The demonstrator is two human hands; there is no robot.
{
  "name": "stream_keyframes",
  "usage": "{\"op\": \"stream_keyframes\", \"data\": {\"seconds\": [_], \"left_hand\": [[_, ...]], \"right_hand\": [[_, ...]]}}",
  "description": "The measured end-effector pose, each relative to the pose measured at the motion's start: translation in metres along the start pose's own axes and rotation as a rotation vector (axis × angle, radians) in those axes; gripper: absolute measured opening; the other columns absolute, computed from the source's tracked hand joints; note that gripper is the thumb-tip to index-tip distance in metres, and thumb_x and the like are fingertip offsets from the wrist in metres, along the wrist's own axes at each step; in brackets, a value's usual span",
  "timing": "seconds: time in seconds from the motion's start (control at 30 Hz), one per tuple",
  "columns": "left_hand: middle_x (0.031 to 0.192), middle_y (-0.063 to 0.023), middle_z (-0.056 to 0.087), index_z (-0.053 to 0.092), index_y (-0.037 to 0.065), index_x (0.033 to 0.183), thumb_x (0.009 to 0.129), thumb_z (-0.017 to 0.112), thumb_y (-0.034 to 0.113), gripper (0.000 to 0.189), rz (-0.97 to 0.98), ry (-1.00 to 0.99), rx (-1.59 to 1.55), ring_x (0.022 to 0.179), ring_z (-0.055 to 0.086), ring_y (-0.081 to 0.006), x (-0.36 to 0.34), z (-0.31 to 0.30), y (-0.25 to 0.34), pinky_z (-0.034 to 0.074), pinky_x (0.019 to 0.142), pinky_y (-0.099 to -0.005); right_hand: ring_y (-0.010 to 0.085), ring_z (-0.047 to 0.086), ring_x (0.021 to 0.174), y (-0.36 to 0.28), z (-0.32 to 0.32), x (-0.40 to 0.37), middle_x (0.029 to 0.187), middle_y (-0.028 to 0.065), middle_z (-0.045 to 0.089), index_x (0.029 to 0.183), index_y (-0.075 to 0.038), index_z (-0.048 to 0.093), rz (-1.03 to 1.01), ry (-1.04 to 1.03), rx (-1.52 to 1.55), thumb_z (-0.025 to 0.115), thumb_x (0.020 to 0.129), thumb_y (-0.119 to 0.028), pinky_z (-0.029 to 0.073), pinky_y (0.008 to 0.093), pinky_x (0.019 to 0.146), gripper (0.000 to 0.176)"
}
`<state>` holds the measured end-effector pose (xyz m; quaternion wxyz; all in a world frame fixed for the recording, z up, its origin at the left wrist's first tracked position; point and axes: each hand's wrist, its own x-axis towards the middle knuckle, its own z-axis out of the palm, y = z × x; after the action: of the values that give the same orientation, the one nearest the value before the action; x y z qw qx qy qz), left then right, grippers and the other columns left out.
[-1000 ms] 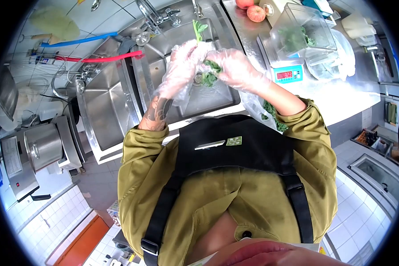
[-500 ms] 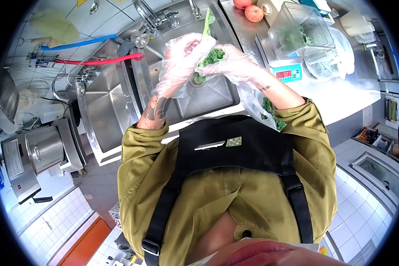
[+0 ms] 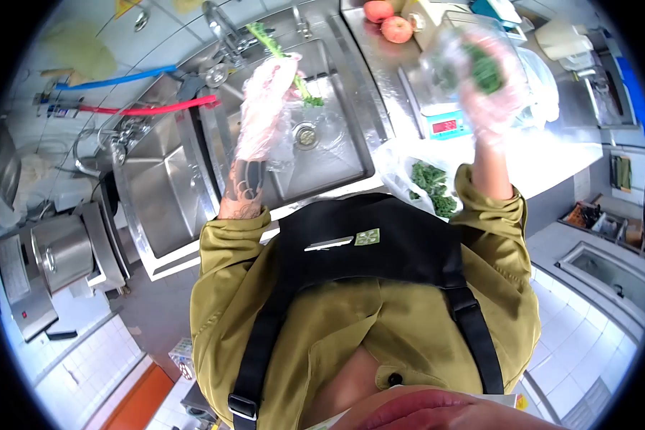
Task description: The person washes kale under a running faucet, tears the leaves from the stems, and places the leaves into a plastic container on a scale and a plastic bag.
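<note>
My left hand (image 3: 265, 100), in a clear plastic glove, is closed around a stripped kale stem (image 3: 266, 39) above the sink (image 3: 344, 147). The stem slants up past my fingers, and a small curly green end hangs below. My gloved right hand (image 3: 493, 107) is blurred by motion and holds torn kale leaves (image 3: 485, 70) at a clear plastic container (image 3: 438, 70). That container sits on a digital scale (image 3: 446, 126) with a red-lit display. More kale (image 3: 431, 186) lies in a plastic bag (image 3: 393, 161) at the counter's front edge.
Two apples (image 3: 396, 29) rest behind the scale. A faucet (image 3: 222, 29) stands at the back of the sink, and a second basin (image 3: 165, 186) lies to the left. Red tubing (image 3: 150, 110) and blue tubing (image 3: 118, 77) stretch over that basin.
My hands have parted. The right one has swung right with kale leaves, from over the sink to the container; the left stays over the sink with the stem, now tilted left.
</note>
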<state>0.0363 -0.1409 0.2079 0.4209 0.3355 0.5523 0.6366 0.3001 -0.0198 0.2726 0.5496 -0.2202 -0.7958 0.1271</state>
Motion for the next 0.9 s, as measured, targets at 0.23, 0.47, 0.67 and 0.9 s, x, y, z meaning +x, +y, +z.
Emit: {"op": "stream_keyframes", "data": {"seconds": [0.23, 0.47, 0.67, 0.9], "left_hand": [[0.089, -0.0038, 0.059, 0.061, 0.001, 0.107, 0.089, 0.06, 0.021, 0.027, -0.031, -0.033, -0.1, 0.077, 0.056, -0.01, -0.004, 0.025, 0.012, 0.047, 0.069, -0.024], [0.086, -0.0046, 0.062, 0.063, 0.0, 0.102, 0.084, 0.066, 0.022, 0.028, 0.015, 0.051, 0.044, 0.072, 0.057, -0.0101, -0.002, 0.046, 0.013, 0.048, 0.069, -0.0249], [0.08, -0.0052, 0.064, 0.065, -0.001, 0.095, 0.083, 0.066, 0.02, 0.024, -0.022, 0.025, 0.114, 0.068, 0.059, -0.0101, -0.002, 0.056, 0.015, 0.047, 0.063, -0.0234], [0.078, -0.0031, 0.06, 0.065, 0.0, 0.099, 0.083, 0.066, 0.018, 0.025, 0.023, -0.004, 0.02, 0.071, 0.056, -0.0097, 0.0, 0.044, 0.014, 0.045, 0.066, -0.0236]], "right_hand": [[0.0197, 0.06, 0.1, 0.081, -0.069, 0.041, 0.114, 0.0142, 0.061, 0.121, -0.006, 0.055, 0.575, -0.584, -0.745, 0.072, 0.078, -0.029, 0.046, 0.0283, 0.085, 0.051], [0.0235, 0.058, 0.1, 0.021, -0.023, 0.004, 0.106, 0.0106, 0.059, 0.112, -0.007, 0.058, 0.327, -0.16, 0.014, 0.066, 0.082, -0.031, 0.045, 0.0348, 0.088, 0.04], [0.0281, 0.057, 0.102, -0.025, 0.073, -0.043, 0.113, 0.0154, 0.056, 0.119, -0.001, 0.05, 0.134, -0.554, -0.077, 0.073, 0.071, -0.042, 0.046, 0.0367, 0.086, 0.067], [0.02, 0.062, 0.072, -0.032, 0.076, -0.043, 0.086, 0.0079, 0.066, 0.088, -0.007, 0.066, 0.227, -0.298, 0.252, 0.073, 0.071, -0.014, 0.051, 0.0275, 0.062, 0.02]]}}
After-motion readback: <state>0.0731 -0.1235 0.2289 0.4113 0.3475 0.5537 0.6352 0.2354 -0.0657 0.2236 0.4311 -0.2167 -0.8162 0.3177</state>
